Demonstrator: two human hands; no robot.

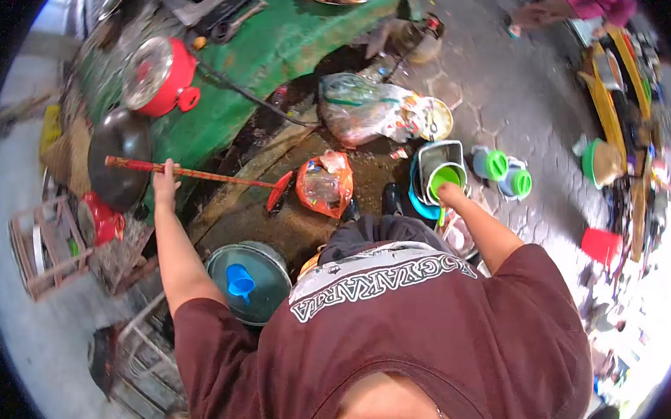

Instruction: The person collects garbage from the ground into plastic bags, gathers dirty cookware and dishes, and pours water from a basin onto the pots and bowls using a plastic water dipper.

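My left hand [165, 186] is closed around the red patterned handle of a long-handled brush [226, 177]. The brush lies nearly level, its red head with dark bristles pointing right, beside an orange plastic bag of rubbish [325, 184]. On my right, my right hand [450, 194] is closed at the rim of a bright green dipper [446, 178], which sits among stacked grey buckets [439, 151] with a blue basin [422, 207] under them. Its fingertips are partly hidden. Near my left elbow, a blue dipper [240, 280] rests in a large dark bucket [250, 252].
A green-covered table [245, 58] at the left holds a red pot [167, 76]. Close by is a dark wok [120, 158]. A filled clear plastic bag [357, 107] lies ahead. Two green-topped containers [495, 165] stand right of the buckets. Another person [593, 9] is at the far right.
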